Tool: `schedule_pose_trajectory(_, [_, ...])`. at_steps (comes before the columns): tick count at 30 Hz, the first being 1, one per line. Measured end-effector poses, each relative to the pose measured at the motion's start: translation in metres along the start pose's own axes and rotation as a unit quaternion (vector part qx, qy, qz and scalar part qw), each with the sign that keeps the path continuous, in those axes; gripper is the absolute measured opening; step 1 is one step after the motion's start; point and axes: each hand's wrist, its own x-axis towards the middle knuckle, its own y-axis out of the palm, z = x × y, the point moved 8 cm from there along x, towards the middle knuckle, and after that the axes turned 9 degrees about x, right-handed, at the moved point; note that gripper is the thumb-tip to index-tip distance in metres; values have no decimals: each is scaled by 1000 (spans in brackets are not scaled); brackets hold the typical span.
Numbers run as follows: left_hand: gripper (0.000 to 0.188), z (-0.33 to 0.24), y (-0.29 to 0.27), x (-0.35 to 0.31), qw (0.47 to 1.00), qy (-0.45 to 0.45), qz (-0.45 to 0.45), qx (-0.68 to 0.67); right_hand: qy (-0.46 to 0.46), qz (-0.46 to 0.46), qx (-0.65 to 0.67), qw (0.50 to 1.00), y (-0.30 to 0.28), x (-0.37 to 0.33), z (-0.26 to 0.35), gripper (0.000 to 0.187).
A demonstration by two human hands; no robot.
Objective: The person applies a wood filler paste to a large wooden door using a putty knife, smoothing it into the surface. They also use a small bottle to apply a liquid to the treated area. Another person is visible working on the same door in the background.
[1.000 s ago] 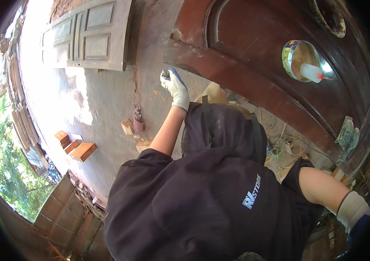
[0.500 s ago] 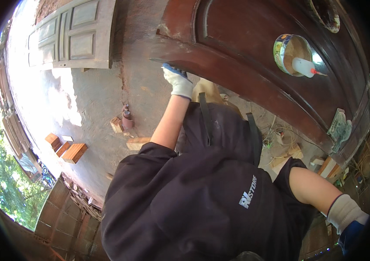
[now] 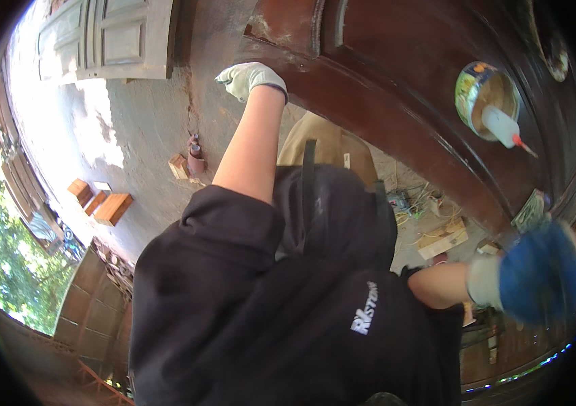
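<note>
A large dark red-brown panelled door [image 3: 396, 111] lies at the upper right. Beside its near left corner is my left hand [image 3: 253, 80] in a white glove with a blue palm, fingers curled; whatever they may hold is hidden. My right hand [image 3: 546, 274], in a matching glove, is smeared by motion at the right, close to a greenish-white crumpled piece [image 3: 530, 210] on the door's edge. Farther up on the door rests an open round tub [image 3: 467, 98] with a colourful label. A white squeeze bottle [image 3: 501, 125] with a red tip leans out of it.
A grey panelled door [image 3: 122, 40] is at the upper left. Wooden blocks [image 3: 113, 208] and a reddish-brown container [image 3: 195, 161] sit on the floor at left. Cables [image 3: 410, 206] and a wooden board [image 3: 442, 238] lie below the dark door. An oval opening edge [image 3: 559, 64] shows at far right.
My left hand has moved up and left, from under the door's edge to beside its corner. My right hand has swung up from the lower right towards the door's near right end.
</note>
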Motion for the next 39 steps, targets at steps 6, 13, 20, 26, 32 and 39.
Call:
schedule_pose_trajectory(6, [68,-3,-1,-3,998,-13,-46,50,510,130,102,844,164,-208,-123,34])
schedule_pose_trajectory(13, [64,5,1,8,995,-13,-73,70,244,274,-61,928,235,-199,-140,35])
schedule_pose_trajectory(20, [62,7,9,9,996,-18,-53,74,138,312,-38,939,250,-198,-142,24])
schedule_pose_trajectory(26, [61,8,10,10,996,-22,-47,74,119,296,-29,947,254,-202,-146,25])
schedule_pose_trajectory(32, [60,9,12,13,996,-24,-37,72,117,337,-92,930,258,-204,-144,24])
schedule_pose_trajectory(39, [58,9,14,14,997,-22,-25,68,110,317,-73,939,255,-204,-145,20])
